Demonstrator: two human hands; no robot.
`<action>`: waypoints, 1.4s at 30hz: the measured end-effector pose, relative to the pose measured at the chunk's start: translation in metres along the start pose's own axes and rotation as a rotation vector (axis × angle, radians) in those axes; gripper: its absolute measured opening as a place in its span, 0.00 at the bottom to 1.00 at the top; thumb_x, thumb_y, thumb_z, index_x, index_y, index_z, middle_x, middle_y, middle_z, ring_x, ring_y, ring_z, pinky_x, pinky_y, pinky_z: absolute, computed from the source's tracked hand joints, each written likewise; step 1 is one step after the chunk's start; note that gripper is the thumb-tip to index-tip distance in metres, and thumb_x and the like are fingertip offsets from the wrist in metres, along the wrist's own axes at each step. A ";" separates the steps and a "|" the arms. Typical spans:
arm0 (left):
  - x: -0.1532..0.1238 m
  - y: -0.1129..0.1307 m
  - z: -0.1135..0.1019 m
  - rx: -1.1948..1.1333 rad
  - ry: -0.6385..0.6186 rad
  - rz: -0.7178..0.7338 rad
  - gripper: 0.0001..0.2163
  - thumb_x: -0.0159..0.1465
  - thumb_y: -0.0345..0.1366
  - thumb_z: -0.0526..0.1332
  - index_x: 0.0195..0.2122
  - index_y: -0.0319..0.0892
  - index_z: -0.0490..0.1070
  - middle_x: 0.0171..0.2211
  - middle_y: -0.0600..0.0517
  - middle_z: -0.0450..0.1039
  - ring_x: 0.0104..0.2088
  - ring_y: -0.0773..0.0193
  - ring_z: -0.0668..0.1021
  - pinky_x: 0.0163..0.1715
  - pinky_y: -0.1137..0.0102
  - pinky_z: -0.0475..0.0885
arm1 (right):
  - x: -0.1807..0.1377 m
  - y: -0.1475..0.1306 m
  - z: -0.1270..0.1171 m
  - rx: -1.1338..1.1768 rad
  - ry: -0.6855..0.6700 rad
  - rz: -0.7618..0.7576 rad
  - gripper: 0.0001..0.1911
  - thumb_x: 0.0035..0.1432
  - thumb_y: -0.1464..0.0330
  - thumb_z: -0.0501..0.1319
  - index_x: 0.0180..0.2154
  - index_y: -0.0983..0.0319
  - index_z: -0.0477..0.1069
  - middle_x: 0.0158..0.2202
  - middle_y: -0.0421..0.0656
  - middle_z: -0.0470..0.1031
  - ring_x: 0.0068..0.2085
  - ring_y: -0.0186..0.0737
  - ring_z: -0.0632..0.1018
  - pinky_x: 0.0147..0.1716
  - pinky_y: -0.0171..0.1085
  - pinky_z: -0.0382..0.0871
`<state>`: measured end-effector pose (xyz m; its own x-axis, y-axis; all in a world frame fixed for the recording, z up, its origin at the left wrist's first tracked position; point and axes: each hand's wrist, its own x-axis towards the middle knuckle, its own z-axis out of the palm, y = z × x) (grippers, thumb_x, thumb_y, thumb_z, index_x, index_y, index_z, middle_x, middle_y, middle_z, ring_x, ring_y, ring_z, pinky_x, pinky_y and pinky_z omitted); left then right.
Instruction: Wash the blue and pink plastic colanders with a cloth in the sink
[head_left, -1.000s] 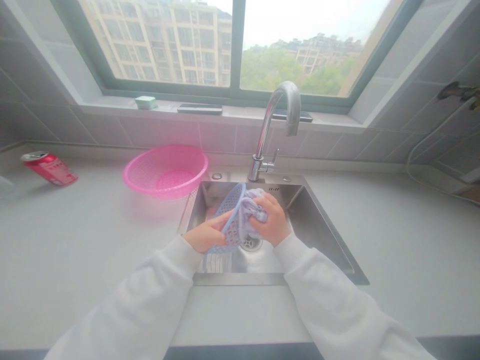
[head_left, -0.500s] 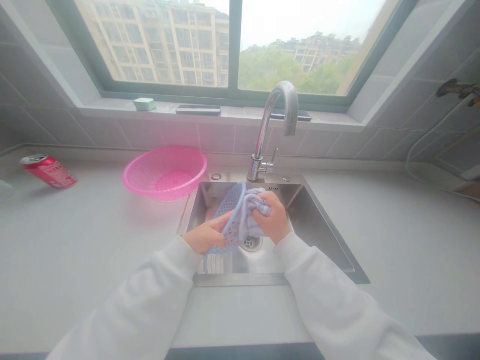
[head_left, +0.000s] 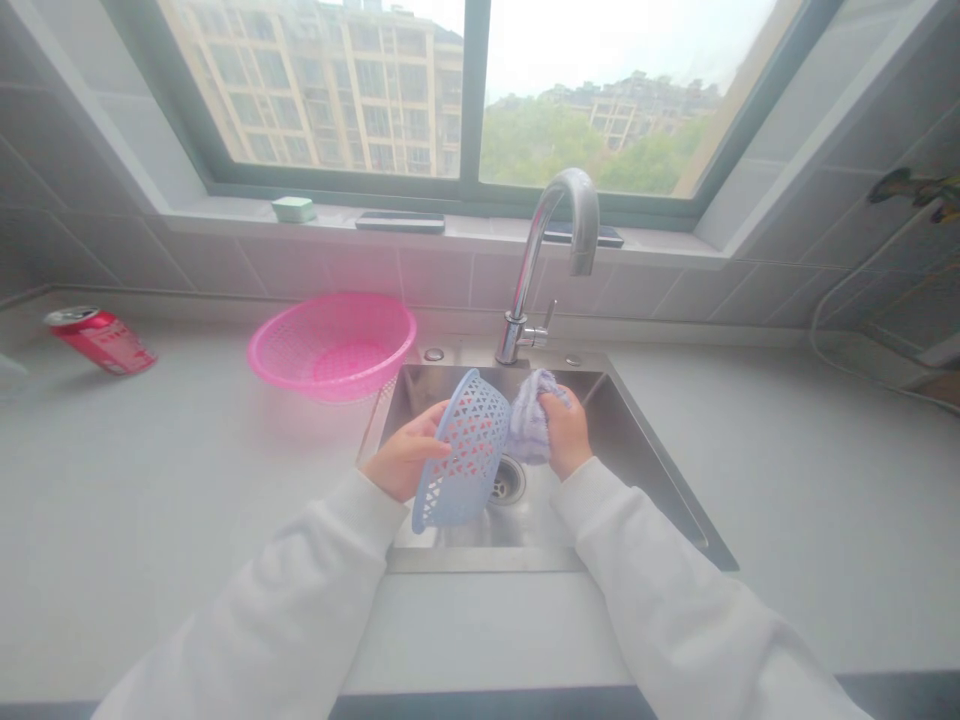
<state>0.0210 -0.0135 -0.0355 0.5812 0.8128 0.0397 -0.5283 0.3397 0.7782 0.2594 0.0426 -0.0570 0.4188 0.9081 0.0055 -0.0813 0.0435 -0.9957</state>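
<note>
Over the steel sink, my left hand grips the rim of a light blue plastic basket with cut-out holes. The basket is tipped on its side, its opening toward the left and its base toward the right. My right hand is closed around a bunched, pale purple cloth. The cloth lies against or very near the basket's base; whether they touch I cannot tell. Below them the drain shows in part.
A pink basket stands on the counter left of the sink. Farther left is a tilted red can. The faucet rises behind the sink. On the windowsill lie a green block and two flat dark objects.
The blue basket has turned, so its outer side and base now show instead of its inside. My right hand has moved the cloth from the basket's inside to its base side.
</note>
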 end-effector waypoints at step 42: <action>0.006 -0.013 0.001 0.049 0.012 0.014 0.33 0.52 0.24 0.70 0.59 0.48 0.71 0.50 0.47 0.80 0.48 0.53 0.81 0.48 0.61 0.75 | -0.027 -0.009 -0.002 -0.339 -0.302 -0.600 0.11 0.46 0.65 0.63 0.36 0.58 0.74 0.34 0.41 0.75 0.36 0.42 0.75 0.38 0.42 0.71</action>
<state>0.0317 -0.0134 -0.0452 0.5663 0.8231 0.0434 -0.5048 0.3047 0.8077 0.2512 0.0171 -0.0482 0.0331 0.8458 0.5324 0.3860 0.4806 -0.7874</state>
